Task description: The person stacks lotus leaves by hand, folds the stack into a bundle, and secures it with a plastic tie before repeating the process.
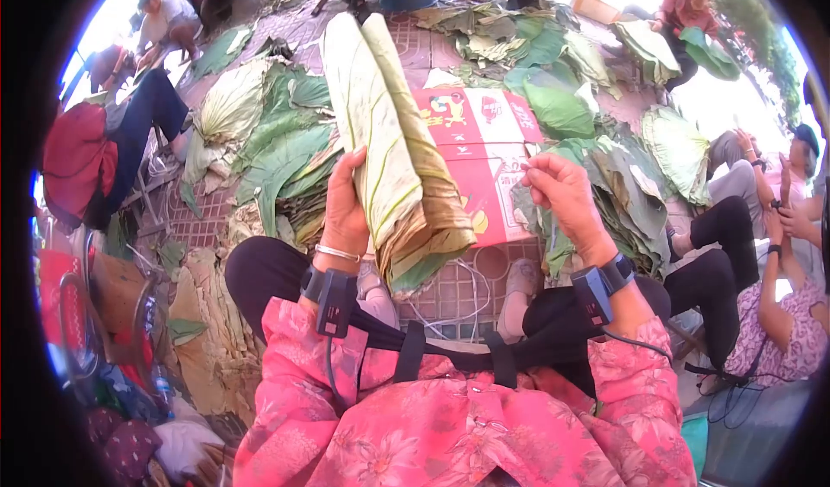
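Note:
A folded bundle of large dried lotus leaves, pale green with browned edges, stands tilted in front of me. My left hand is wrapped around its left side, thumb up along the leaf. To the right of the bundle, my right hand is raised and apart from it, thumb and fingers pinched together. Whatever the pinch holds, if anything, is too small to make out. Behind the bundle, a flat red and white printed cardboard lies on the ground, partly covered by it.
Piles of green leaves lie on the left and right. Brown dried leaves spread beside my left knee. White string lies on the paving between my feet. Several people sit around, one in a patterned top close by on the right.

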### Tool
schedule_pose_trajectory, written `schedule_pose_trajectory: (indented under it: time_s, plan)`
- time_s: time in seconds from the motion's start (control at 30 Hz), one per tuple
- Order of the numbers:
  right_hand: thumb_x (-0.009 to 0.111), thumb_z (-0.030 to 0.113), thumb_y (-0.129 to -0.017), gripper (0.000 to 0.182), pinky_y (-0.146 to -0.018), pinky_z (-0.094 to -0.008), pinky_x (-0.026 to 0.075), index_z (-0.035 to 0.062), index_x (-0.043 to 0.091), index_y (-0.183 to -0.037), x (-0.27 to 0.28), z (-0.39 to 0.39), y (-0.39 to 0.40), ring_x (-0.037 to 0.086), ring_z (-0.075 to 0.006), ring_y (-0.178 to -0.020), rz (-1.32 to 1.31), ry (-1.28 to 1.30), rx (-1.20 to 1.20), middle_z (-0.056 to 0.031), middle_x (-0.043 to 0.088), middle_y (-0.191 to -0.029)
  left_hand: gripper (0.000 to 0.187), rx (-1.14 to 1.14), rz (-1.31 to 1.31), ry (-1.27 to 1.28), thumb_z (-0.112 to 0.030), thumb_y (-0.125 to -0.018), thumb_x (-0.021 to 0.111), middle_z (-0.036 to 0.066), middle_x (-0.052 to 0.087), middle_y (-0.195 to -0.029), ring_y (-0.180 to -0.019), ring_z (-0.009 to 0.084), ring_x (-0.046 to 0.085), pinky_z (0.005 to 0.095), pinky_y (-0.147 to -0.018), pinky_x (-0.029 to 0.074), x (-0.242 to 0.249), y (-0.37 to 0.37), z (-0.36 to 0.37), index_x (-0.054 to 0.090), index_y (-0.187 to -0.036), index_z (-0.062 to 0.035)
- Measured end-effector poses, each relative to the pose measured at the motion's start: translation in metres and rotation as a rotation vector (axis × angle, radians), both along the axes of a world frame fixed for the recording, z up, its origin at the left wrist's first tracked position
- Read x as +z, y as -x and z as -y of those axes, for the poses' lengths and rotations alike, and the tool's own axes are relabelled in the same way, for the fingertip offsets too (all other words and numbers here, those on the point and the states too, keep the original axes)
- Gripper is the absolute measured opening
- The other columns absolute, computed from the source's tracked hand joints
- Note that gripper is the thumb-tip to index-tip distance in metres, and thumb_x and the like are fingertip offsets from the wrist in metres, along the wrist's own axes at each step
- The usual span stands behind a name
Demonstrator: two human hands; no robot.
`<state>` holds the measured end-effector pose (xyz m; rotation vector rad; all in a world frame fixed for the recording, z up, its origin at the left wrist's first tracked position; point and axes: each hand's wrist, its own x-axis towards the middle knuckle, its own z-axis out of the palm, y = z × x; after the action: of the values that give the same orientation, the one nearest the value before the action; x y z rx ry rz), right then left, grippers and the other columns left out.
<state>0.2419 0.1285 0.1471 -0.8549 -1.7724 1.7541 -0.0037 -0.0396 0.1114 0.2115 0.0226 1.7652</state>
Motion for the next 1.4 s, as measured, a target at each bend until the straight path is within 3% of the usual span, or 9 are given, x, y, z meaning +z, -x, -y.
schedule_pose_trajectory:
  time_s: [0.13,0.33,0.47,0.63,0.73,0.93,1.1,1.23,1.4]
  plan:
    - [0.056,0.009,-0.085,0.011,-0.044,-0.0145,0.032,0.0028,0.059,-0.095,0.005,0.005,0.001,0.046,-0.002,-0.052,-0.093,0.029,-0.051,-0.0007,0.061,-0.073,0.039,-0.028,0.089,-0.036,-0.013,-0.08,0.056,0.013,0.063,-0.103,-0.089,0.0259,0.064,0.0416,-0.079,0.053,-0.009,-0.031,0.011,0.051,-0.116,-0.001]
    - [0.058,0.007,-0.083,0.012,-0.053,-0.0179,0.038,0.0027,0.064,-0.092,-0.007,0.028,0.011,0.049,-0.0043,-0.058,-0.122,-0.102,-0.151,0.0022,0.06,-0.073,0.075,-0.104,-0.106,0.21,-0.022,-0.074,0.056,0.024,0.035,-0.135,-0.118,0.0337,0.044,0.0464,-0.101,0.036,-0.048,-0.083,0.003,0.022,-0.137,0.001]
    - [0.066,0.007,-0.074,0.012,-0.061,-0.0269,0.043,0.0058,0.069,-0.086,0.001,0.034,0.006,0.056,-0.0159,-0.067,-0.08,-0.904,-0.206,-0.0045,0.063,-0.075,0.081,-0.121,-0.146,0.048,-0.026,-0.073,0.058,0.024,0.029,-0.139,-0.118,0.0319,0.045,0.0445,-0.098,0.041,-0.027,-0.1,0.0,0.018,-0.139,-0.0004]
    - [0.066,0.007,-0.072,0.014,-0.063,-0.0312,0.046,0.0068,0.069,-0.086,0.012,0.051,-0.008,0.061,-0.0222,-0.067,0.002,-0.917,-0.053,-0.0115,0.064,-0.072,0.073,-0.028,-0.063,0.103,-0.021,-0.073,0.059,0.016,0.034,-0.134,-0.114,0.0266,0.048,0.04,-0.093,0.045,-0.03,-0.096,0.0,0.024,-0.135,-0.0036]
    - [0.064,0.007,-0.078,0.014,-0.062,-0.0249,0.045,0.0037,0.068,-0.091,-0.007,0.049,-0.011,0.061,-0.0137,-0.077,-0.059,-0.739,-0.09,-0.0074,0.065,-0.077,0.038,0.04,0.007,0.129,-0.012,-0.076,0.057,0.013,0.064,-0.096,-0.09,0.0258,0.063,0.0392,-0.085,0.051,-0.022,-0.091,0.001,0.053,-0.112,0.0009]
    - [0.058,0.006,-0.084,0.015,-0.059,-0.0231,0.047,0.0015,0.062,-0.097,-0.02,0.033,0.003,0.063,-0.0166,-0.084,-0.568,0.302,-0.244,-0.008,0.065,-0.089,0.044,-0.005,-0.245,0.367,-0.005,-0.076,0.057,0.014,0.06,-0.106,-0.095,0.026,0.061,0.0391,-0.087,0.049,-0.022,-0.082,-0.001,0.047,-0.119,0.003]
    - [0.053,-0.001,-0.084,0.024,-0.064,-0.0255,0.046,0.0022,0.052,-0.108,-0.01,0.025,0.025,0.061,-0.0189,-0.078,-0.751,0.534,-0.263,-0.0086,0.062,-0.085,0.037,0.05,-0.552,0.427,-0.002,-0.075,0.061,0.012,0.063,-0.099,-0.088,0.021,0.063,0.0335,-0.081,0.051,-0.014,-0.074,-0.022,0.054,-0.111,0.0029]
    - [0.055,0.003,-0.085,0.016,-0.063,-0.0239,0.046,0.0005,0.057,-0.101,-0.033,0.008,0.036,0.061,-0.016,-0.073,-0.605,0.504,-0.223,-0.0071,0.063,-0.079,0.036,0.017,-0.632,0.482,-0.002,-0.073,0.065,0.013,0.063,-0.096,-0.082,0.0203,0.064,0.0329,-0.077,0.052,-0.024,-0.045,-0.036,0.055,-0.107,0.0037]
    - [0.057,0.009,-0.085,0.01,-0.059,-0.0197,0.043,0.0005,0.062,-0.087,-0.063,0.013,0.067,0.058,-0.0086,-0.065,-0.283,-0.046,-0.161,-0.004,0.063,-0.074,0.039,-0.001,-0.774,0.636,-0.002,-0.07,0.069,0.011,0.064,-0.095,-0.081,0.0192,0.064,0.0316,-0.077,0.052,-0.051,-0.023,-0.053,0.056,-0.106,0.0026]
